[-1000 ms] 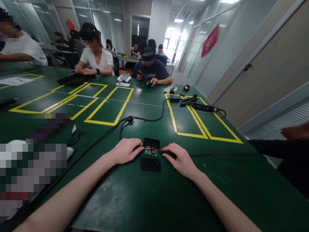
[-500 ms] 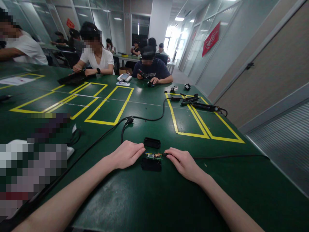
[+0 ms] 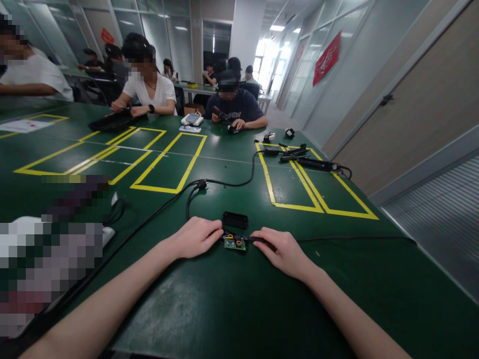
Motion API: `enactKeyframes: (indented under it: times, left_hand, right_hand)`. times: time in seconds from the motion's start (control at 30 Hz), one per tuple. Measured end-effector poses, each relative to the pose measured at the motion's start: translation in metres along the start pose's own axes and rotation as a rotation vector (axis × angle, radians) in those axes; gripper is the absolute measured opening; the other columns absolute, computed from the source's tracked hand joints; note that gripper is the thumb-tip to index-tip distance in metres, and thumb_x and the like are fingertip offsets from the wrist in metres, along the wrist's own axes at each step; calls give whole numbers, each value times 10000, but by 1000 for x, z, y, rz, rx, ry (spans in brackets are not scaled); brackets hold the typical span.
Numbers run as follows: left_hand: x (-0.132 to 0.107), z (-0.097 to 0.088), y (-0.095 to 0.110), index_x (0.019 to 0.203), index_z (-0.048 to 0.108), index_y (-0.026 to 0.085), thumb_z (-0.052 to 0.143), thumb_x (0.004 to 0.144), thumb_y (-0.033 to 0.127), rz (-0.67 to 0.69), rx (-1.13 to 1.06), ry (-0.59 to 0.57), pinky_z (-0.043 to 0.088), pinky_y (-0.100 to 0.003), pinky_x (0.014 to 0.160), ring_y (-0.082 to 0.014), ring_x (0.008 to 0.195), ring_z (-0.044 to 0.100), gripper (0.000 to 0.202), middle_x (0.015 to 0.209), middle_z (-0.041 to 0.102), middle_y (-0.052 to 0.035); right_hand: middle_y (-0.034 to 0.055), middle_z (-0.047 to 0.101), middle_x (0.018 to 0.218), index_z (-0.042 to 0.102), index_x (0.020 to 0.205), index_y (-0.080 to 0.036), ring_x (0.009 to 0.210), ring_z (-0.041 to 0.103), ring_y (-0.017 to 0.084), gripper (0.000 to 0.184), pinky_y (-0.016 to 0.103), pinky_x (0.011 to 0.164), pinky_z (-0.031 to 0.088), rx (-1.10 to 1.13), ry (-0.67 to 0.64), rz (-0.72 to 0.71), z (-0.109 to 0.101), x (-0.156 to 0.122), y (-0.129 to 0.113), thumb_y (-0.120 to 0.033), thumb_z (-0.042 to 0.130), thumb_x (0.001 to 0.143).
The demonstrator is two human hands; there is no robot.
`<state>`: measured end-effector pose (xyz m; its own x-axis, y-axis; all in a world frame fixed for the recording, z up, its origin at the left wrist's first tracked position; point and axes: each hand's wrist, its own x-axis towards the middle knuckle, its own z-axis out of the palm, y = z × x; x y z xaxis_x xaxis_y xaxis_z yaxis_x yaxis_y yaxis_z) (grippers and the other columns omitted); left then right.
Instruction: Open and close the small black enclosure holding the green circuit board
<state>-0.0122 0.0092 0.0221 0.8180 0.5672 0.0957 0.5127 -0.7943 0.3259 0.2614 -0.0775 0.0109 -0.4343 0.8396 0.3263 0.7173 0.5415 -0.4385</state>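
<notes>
A small green circuit board point(image 3: 235, 244) with a copper coil and coloured wires lies between my hands, its component side facing me. My left hand point(image 3: 200, 237) is closed in a pinch at its left end, on the black cable point(image 3: 189, 207) that comes down from the plug. My right hand point(image 3: 279, 248) pinches the other black cable point(image 3: 355, 238) at the board's right end; this cable runs off to the right. Just beyond the board lies an open black plastic case half point(image 3: 235, 220). Dark plastic shows behind the board, mostly hidden.
A long black cord with a plug point(image 3: 202, 184) crosses the green table point(image 3: 239, 309). Yellow tape rectangles point(image 3: 168, 189) mark its surface. Black tools point(image 3: 318, 164) lie at the right. Co-workers point(image 3: 235, 107) sit across the table. A blurred-out patch point(image 3: 56, 269) covers things at the left.
The circuit board has tipped from nearly edge-on to facing me. The black case half that lay on the near side of it no longer shows there. Both hands stay closed on the cables.
</notes>
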Motion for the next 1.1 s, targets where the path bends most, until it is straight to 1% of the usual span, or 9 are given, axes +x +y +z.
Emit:
enactKeyframes:
  times: [0.13, 0.23, 0.4, 0.5, 0.57, 0.67, 0.73, 0.87, 1.1]
  left_hand:
    - [0, -1, 0, 816, 520, 215, 386, 1054, 325, -10, -27, 33, 379, -268, 614, -182, 656, 611, 295, 703, 613, 2]
    - [-1, -2, 0, 835, 534, 216, 441, 1000, 304, -23, -61, 41, 381, -271, 613, -178, 638, 594, 209, 704, 616, 9]
    - [-1, -2, 0, 835, 550, 213, 470, 919, 258, -13, -73, 36, 394, -275, 621, -175, 644, 575, 125, 721, 621, 7]
    - [0, 0, -1, 820, 553, 207, 490, 875, 221, 38, -42, 61, 439, -296, 698, -192, 732, 593, 85, 772, 634, -17]
    - [0, 2, -1, 819, 554, 204, 497, 861, 199, 73, -26, 84, 456, -314, 750, -204, 781, 595, 71, 801, 638, -32]
    - [0, 4, -1, 823, 556, 203, 506, 866, 183, 91, -29, 90, 458, -316, 749, -204, 780, 585, 69, 806, 630, -32]
    - [1, 4, -1, 822, 557, 201, 513, 888, 181, 94, -30, 87, 458, -310, 745, -200, 780, 584, 82, 812, 630, -30]
    - [3, 6, -1, 803, 550, 198, 414, 1021, 206, 92, -1, 93, 459, -303, 762, -195, 788, 589, 258, 814, 636, -38]
    - [3, 11, -3, 830, 575, 192, 436, 1032, 212, 71, -21, 102, 463, -276, 734, -181, 768, 592, 246, 809, 626, -28]
  right_hand:
    - [45, 737, 885, 702, 1067, -213, 745, 708, 179, 165, 278, 652, 553, -4, 59, 19, 5, 0, 1, -223, 542, 1026]
    - [45, 735, 877, 703, 1064, -210, 725, 705, 175, 154, 268, 621, 554, -5, 94, 38, 8, 0, 0, -213, 558, 1011]
    - [40, 732, 874, 699, 1063, -211, 705, 698, 170, 148, 261, 591, 541, -5, 82, 71, 10, 0, 0, -209, 565, 999]
    - [45, 747, 922, 697, 1091, -215, 731, 709, 176, 164, 275, 628, 556, -11, 39, 94, 11, 1, 1, -217, 560, 1001]
    - [51, 746, 928, 700, 1083, -217, 769, 712, 189, 165, 301, 682, 571, -20, 51, 84, 12, 1, 1, -234, 553, 1009]
    - [63, 733, 910, 699, 1024, -215, 834, 698, 214, 157, 346, 748, 572, -21, 111, 39, 14, 2, 1, -247, 546, 1024]
    - [63, 722, 885, 692, 970, -212, 826, 676, 218, 169, 355, 741, 556, -21, 140, 22, 15, 3, 1, -233, 537, 1034]
    - [56, 697, 828, 666, 850, -210, 793, 629, 219, 222, 351, 706, 516, -40, 174, 27, 16, 5, 0, -206, 541, 1034]
    - [54, 668, 789, 642, 804, -215, 779, 609, 210, 298, 336, 703, 506, -19, 98, 62, 18, 6, 1, -239, 491, 1060]
